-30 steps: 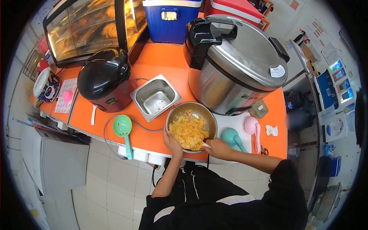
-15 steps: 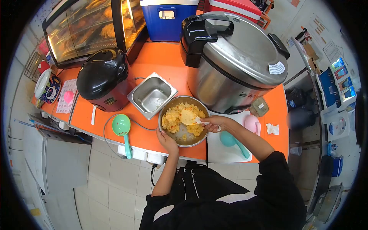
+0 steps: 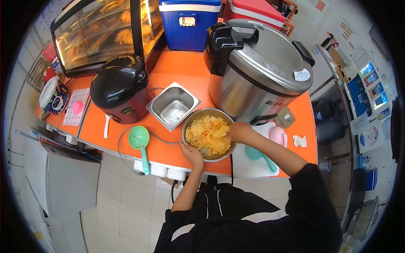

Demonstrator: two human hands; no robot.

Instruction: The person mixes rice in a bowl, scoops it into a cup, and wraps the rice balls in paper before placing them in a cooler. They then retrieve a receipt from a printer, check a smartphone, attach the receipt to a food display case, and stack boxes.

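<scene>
A round metal bowl (image 3: 231,152) of yellow rice (image 3: 206,134) with small red bits stands at the counter's front edge. My left hand (image 3: 192,155) grips its lower left side, fingers mostly hidden around the wall. Closed around a rice paddle (image 3: 220,132), my right hand (image 3: 241,133) is over the bowl's right rim. The paddle's blade lies tilted in the rice, while its handle is hidden by the hand. Touching or nearly touching the bowl at the upper left is a rectangular steel pan (image 3: 172,105) with a little residue inside.
A large steel rice cooker (image 3: 257,80) rises behind the bowl, and a smaller black-and-red cooker (image 3: 120,90) sits left. A green ladle (image 3: 141,143) overhangs the front edge. Right of the bowl, a teal ladle (image 3: 259,157) rests on a white board (image 3: 244,169). A heated display case (image 3: 101,36) stands behind.
My right hand has turned over and the paddle has moved from above the rice down into it. The rice is shifted toward the bowl's front. The whole view has moved slightly.
</scene>
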